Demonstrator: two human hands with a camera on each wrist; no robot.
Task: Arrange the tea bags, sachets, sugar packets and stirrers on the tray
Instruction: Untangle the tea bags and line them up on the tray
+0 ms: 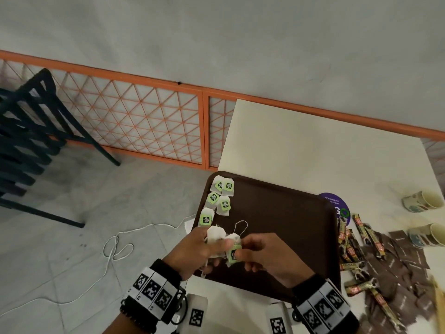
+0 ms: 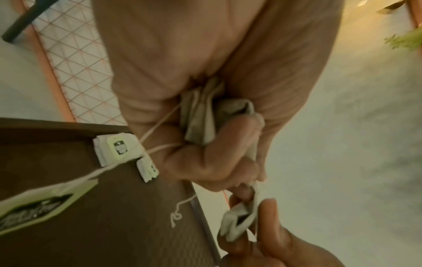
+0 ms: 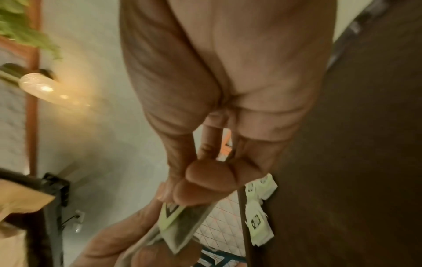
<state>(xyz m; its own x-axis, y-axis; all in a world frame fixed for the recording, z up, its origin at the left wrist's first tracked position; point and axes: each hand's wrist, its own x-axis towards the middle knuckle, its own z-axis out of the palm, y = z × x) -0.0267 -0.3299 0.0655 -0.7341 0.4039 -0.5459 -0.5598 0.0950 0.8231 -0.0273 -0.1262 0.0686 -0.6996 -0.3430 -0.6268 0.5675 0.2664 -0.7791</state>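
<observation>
A dark brown tray (image 1: 277,225) lies on the cream table (image 1: 313,145). Several white tea bags with green tags (image 1: 220,197) lie along the tray's left edge. Over the tray's near left corner my left hand (image 1: 207,249) grips a bunch of tea bags (image 1: 215,235), seen crumpled in the fist (image 2: 200,115) in the left wrist view. My right hand (image 1: 250,251) pinches the green tag of one tea bag (image 1: 233,255) beside it; that pinched tea bag (image 3: 182,222) shows below the right fingertips. A string loop (image 1: 240,227) stands up between the hands.
To the right of the tray lie loose sachets (image 1: 361,239), brown sugar packets (image 1: 404,259) and two paper cups (image 1: 423,201). A purple round sticker (image 1: 337,206) sits behind the tray. Stacked dark chairs (image 1: 31,141) and an orange lattice fence (image 1: 144,121) stand on the left.
</observation>
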